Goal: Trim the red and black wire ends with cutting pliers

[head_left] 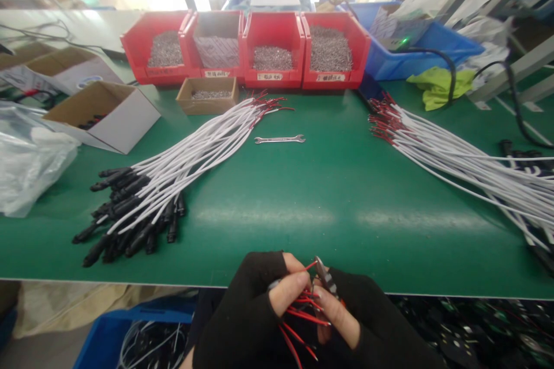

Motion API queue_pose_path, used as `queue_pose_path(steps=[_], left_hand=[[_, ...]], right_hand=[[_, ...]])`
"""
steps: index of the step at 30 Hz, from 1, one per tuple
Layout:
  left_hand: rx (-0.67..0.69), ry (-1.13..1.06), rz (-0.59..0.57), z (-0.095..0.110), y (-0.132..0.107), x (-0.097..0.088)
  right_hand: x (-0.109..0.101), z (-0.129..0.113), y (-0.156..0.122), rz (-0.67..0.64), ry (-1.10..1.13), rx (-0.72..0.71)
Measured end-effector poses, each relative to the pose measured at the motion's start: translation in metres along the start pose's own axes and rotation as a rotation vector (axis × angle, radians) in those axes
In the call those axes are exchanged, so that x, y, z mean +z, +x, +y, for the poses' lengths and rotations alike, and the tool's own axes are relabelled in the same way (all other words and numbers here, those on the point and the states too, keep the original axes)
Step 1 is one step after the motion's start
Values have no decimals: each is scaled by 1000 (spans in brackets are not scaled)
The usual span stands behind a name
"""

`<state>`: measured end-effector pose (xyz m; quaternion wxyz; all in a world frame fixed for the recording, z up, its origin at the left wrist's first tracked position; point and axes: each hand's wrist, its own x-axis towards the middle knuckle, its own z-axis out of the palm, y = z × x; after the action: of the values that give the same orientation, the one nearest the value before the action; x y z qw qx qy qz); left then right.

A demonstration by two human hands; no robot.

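Low in the head view, both my hands wear black fingerless gloves and meet at the table's front edge. My left hand [289,293] is closed on several thin red wires [305,316], some with dark ones beside them. One red wire stretches from its thumb and finger to the jaws of a pair of wire cutters [326,278]. My right hand [340,314] is wrapped round the cutters, whose handles are mostly hidden. Farther in, a double-ended wrench [280,139] lies between a bundle of white cables [194,153] with black connectors and a second cable bundle [459,155].
Red bins [273,26] of small metal parts line the back of the green table [285,196]. A small cardboard tray [208,105] stands before them, a white box [125,121] at left. A blue crate [433,46] sits back right; another blue bin [104,337] is below.
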<state>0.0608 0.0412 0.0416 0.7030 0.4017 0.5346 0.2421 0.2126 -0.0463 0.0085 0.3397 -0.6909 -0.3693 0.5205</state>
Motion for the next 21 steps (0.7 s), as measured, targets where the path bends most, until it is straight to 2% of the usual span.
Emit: queue_pose_path(steps=[6, 9, 13, 15, 17, 19, 21], left_hand=[[-10, 4, 40, 6, -3, 7], [-34, -4, 50, 5, -5, 8], [21, 80, 7, -7, 0, -3], [36, 114, -41, -14, 6, -11], [62, 141, -161, -17, 12, -15], [109, 159, -290, -15, 16, -15], [163, 173, -350, -12, 18, -13]], right_hand=[[0, 2, 1, -49, 16, 27], [1, 6, 2, 10, 0, -33], [2, 11, 3, 56, -47, -81], [0, 10, 3, 37, -43, -65], [-5, 8, 1, 11, -14, -70], [-9, 5, 0, 19, 7, -104], [-12, 4, 0, 42, 6, -136]])
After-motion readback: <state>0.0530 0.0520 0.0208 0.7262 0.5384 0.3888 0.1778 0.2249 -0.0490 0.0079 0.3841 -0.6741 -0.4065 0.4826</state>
